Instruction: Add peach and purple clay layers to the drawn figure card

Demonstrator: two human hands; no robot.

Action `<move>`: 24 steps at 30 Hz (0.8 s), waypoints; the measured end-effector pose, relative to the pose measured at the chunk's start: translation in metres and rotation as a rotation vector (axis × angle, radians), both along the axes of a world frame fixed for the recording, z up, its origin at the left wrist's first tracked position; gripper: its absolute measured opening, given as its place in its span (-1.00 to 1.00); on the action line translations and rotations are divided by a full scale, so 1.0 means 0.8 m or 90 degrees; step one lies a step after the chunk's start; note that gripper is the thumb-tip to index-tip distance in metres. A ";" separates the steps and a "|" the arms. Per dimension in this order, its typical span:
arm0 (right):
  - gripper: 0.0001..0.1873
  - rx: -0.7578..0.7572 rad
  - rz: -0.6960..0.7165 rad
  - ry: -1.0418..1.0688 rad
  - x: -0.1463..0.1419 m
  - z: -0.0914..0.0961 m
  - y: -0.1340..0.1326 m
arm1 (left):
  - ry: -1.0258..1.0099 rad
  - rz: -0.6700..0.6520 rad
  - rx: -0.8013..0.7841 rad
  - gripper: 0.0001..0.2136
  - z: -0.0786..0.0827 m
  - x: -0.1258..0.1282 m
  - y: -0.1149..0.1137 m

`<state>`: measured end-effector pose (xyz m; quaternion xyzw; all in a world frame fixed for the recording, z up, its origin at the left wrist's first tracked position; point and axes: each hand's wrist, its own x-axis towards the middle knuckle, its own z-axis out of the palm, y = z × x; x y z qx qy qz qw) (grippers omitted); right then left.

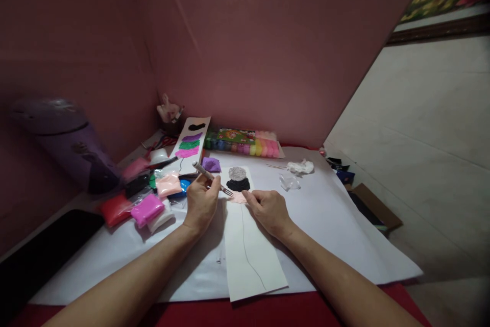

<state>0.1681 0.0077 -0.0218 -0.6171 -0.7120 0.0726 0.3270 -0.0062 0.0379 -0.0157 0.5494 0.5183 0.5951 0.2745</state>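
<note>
On the card strip (pixel 250 258) at mid-table, L hand (pixel 201 203) has fingers clamped round a fork (pixel 210 177) w/ tines angled onto the pink clay patch (pixel 238 198), while R hand (pixel 270 209), fingers together & flat, presses beside it so the card strip can't slide on the white sheet (pixel 329 225).

Pink clay patch (pixel 237 197) at top of card strip (pixel 252 255) partly under right hand (pixel 270 210). Purple container (pixel 65 138) far left of strip blurred. Black slab (pixel 42 255) left of strip cut by edge. Clay box (pixel 245 142) label beyond strip unreadable.
</note>
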 end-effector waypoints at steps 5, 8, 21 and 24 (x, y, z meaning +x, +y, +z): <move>-0.42 0.003 -0.004 -0.010 0.000 -0.001 0.001 | 0.017 -0.006 -0.023 -0.80 -0.002 0.001 0.001; -0.42 0.003 -0.007 -0.014 -0.001 0.000 0.001 | 0.025 -0.009 -0.021 -0.82 -0.002 0.001 0.002; -0.41 -0.005 -0.003 -0.005 -0.001 0.001 -0.002 | -0.005 0.016 0.013 -0.80 0.004 -0.003 -0.001; -0.42 -0.006 -0.004 -0.004 -0.002 0.001 -0.002 | -0.002 -0.004 -0.007 -0.80 0.002 -0.001 -0.002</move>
